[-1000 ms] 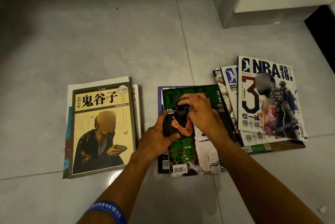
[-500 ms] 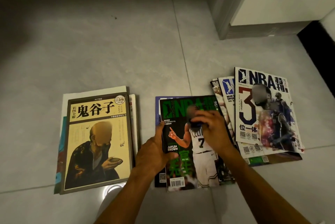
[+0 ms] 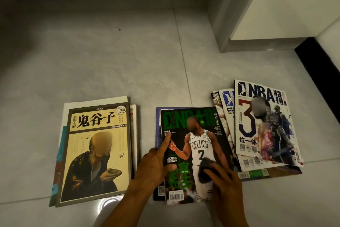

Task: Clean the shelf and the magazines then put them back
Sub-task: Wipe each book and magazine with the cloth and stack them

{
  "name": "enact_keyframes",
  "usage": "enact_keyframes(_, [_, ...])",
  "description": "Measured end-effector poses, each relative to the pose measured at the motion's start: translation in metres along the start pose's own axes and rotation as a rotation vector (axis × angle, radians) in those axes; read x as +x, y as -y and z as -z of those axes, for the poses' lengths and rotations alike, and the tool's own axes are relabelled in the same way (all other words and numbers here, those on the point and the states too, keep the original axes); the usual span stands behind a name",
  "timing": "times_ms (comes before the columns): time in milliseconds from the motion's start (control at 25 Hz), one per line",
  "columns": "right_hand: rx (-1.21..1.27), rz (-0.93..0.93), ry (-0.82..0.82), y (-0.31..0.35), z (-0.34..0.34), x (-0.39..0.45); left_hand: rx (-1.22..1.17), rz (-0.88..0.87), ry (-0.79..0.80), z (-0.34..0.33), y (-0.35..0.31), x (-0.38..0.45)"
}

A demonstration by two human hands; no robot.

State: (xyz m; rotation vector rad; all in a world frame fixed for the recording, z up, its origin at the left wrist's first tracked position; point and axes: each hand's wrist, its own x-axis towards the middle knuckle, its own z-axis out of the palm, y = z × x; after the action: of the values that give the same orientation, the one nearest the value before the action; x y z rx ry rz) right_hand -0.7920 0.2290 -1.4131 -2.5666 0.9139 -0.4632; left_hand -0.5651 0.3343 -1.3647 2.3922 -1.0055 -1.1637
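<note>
Wiping is the step in hand: the right hand, low and right of centre in the frame, has its fingers curled over a small dark crumpled cloth and presses it onto the lower part of the glossy green-and-black NBA magazine with the Celtics player on its cover. The left hand steadies that magazine at its left edge, one finger stretched flat up the cover and the thumb lying on it. It tops a short pile on the pale grey tiled floor. A fanned heap of white NBA magazines lies just right, a yellow-covered book with black Chinese title on its own pile to the left. No shelf is clearly in view. Next, I judge, the cloth should finish the bottom edge, then this magazine should move to a finished pile.
</note>
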Motion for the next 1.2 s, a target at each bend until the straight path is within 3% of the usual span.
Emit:
enact_keyframes(200, [0.031,-0.171,0.029,0.011,0.022,0.093,0.061,0.008,-0.022,0.001,0.0,-0.007])
enact_keyframes(320, [0.021,-0.104,0.045,0.011,0.026,0.128,0.154,0.056,-0.013,-0.003,0.005,-0.018])
enact_keyframes(400, [0.022,-0.086,0.104,0.02,0.016,0.116,0.222,0.067,-0.025,-0.002,0.0,-0.021])
enact_keyframes(520, [0.102,-0.106,0.067,0.028,-0.006,0.049,0.356,0.059,-0.048,0.002,-0.009,-0.018])
enact_keyframes(640, [0.164,0.088,0.07,0.022,-0.008,-0.017,0.386,0.072,-0.06,0.005,-0.011,-0.018])
enact_keyframes(760, [0.197,0.128,0.111,0.013,0.004,-0.009,0.381,0.071,-0.043,0.001,-0.015,-0.017])
enact_keyframes(1040, [0.284,-0.284,0.067,0.003,-0.002,0.172,0.345,0.079,-0.029,0.001,-0.015,-0.021])
enact_keyframes(1200, [0.176,-0.316,0.099,0.015,-0.002,0.134,0.328,0.092,-0.029,0.004,-0.01,-0.022])
